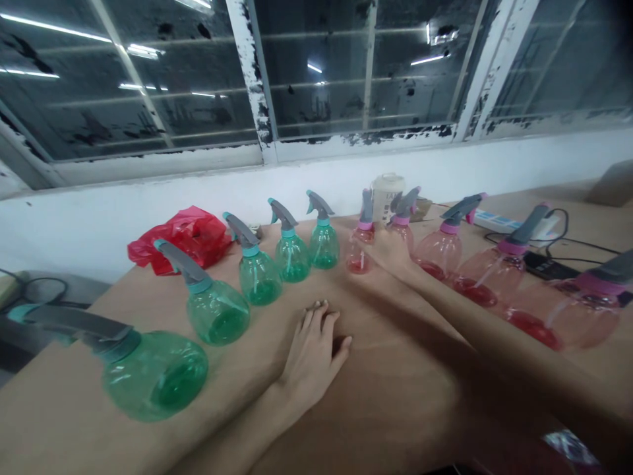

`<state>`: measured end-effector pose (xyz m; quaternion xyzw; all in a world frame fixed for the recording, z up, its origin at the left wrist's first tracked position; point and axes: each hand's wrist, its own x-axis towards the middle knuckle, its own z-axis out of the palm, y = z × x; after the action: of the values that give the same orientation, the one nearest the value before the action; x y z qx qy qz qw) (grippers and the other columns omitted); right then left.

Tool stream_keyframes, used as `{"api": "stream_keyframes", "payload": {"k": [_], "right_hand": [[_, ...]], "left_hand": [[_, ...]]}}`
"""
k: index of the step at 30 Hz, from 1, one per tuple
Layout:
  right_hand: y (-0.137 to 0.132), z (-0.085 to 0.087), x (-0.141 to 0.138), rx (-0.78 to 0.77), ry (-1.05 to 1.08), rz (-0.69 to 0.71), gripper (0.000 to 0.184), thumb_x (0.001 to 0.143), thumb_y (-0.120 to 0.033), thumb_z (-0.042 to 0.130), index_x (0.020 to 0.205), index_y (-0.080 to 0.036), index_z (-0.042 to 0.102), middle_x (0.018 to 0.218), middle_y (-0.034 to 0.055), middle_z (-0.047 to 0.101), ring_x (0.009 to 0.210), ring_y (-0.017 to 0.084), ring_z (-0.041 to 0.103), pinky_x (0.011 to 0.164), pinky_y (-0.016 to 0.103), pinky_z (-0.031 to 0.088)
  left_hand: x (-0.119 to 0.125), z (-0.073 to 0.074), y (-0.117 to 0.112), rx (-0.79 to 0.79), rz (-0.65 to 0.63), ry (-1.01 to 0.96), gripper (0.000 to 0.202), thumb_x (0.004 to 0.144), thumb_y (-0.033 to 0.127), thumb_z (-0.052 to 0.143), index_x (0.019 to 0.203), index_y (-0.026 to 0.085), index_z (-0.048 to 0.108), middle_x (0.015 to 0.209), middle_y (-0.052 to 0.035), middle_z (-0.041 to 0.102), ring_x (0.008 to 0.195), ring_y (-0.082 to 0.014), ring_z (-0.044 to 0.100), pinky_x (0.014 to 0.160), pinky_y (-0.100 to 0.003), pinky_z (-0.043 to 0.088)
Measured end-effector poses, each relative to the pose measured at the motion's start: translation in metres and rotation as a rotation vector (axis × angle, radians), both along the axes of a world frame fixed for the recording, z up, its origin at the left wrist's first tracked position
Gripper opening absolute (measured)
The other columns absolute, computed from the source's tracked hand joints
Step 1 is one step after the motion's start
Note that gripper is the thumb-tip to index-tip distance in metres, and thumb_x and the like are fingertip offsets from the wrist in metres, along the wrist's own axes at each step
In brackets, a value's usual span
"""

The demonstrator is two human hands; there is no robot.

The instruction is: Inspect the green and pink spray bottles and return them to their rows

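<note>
My left hand (311, 353) lies palm down on the wooden table, fingers stretched out and nothing in it. At the far end of the pink row, my right hand (390, 251) is closed around the side of a pink spray bottle (359, 254); some of its fingers are hidden or blurred. Another pink spray bottle (404, 231) stands right behind that hand. Nearest my left hand is a row of several green spray bottles, among them a large near one (153, 376) and a far one (324, 245). Each bottle has a grey trigger head and some liquid inside.
More pink spray bottles (482, 277) line the right side beside my forearm. A red plastic bag (185, 237) lies at the back left. Behind the pink row are a whitish cup (388, 194), a power strip (514, 224) and black cables. A white wall with windows borders the table (395, 396).
</note>
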<state>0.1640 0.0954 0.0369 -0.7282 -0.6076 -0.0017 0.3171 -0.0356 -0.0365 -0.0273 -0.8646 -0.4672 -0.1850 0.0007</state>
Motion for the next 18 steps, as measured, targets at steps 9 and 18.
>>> {"api": "stream_keyframes", "payload": {"k": [9, 18], "right_hand": [[-0.08, -0.007, 0.014, 0.055, -0.062, 0.317, 0.054, 0.082, -0.057, 0.05, 0.118, -0.017, 0.052, 0.092, 0.011, 0.069, 0.078, 0.03, 0.066, 0.061, 0.037, 0.048], [-0.09, 0.0, 0.029, 0.266, 0.138, 0.4, 0.072, 0.068, -0.066, 0.062, 0.123, -0.022, 0.049, 0.119, 0.0127, 0.058, 0.095, 0.029, 0.062, 0.078, 0.046, 0.051]], "left_hand": [[0.0, -0.004, 0.002, 0.019, 0.017, -0.039, 0.032, 0.089, 0.031, 0.051, 0.116, 0.015, 0.052, 0.128, -0.0154, 0.053, 0.121, -0.0304, 0.047, 0.098, -0.05, 0.041], [-0.001, -0.004, 0.006, 0.026, 0.032, -0.055, 0.036, 0.091, 0.036, 0.048, 0.12, 0.015, 0.05, 0.127, -0.0128, 0.054, 0.119, -0.0282, 0.049, 0.1, -0.048, 0.04]]}}
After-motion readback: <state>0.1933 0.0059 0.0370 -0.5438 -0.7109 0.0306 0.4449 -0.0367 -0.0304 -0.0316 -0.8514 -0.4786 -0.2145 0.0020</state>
